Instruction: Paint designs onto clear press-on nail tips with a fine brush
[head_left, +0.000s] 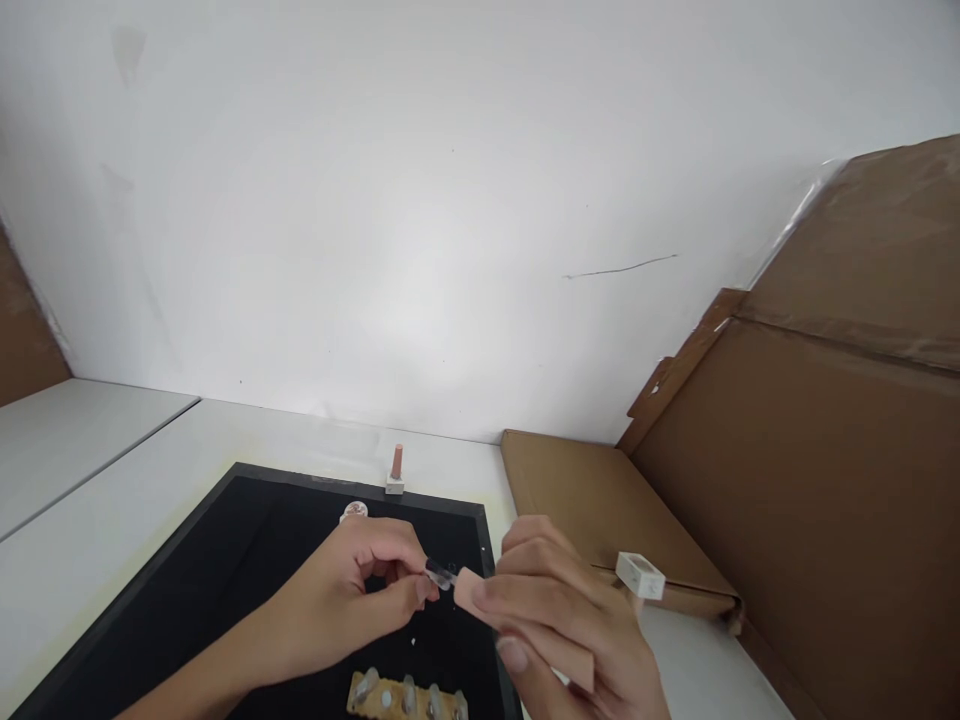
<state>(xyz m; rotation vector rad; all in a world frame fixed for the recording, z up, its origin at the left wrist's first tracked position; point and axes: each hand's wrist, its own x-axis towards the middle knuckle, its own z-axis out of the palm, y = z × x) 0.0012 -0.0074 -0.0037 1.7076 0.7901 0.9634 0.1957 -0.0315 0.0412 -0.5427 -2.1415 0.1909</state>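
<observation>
My left hand (375, 585) pinches a small clear false nail (441, 574) with a dark end between thumb and forefinger, over the black mat. My right hand (574, 610) grips a pink nail polish cap (574, 660), its narrow end pointing left. The brush end reaches the nail, though I cannot tell whether they touch. A white block-shaped bottle (641, 575) shows beside my right knuckles; whether the hand holds it too is hidden. Below my hands lies a tan stand (386, 699) with several clear nails on it.
A white bottle with a pink cap (396, 472) stands at the far edge of the black mat (217, 560). Behind my left hand is a small round white item (354, 510). A flat cardboard box (577, 490) and a cardboard wall (847, 480) occupy the right side.
</observation>
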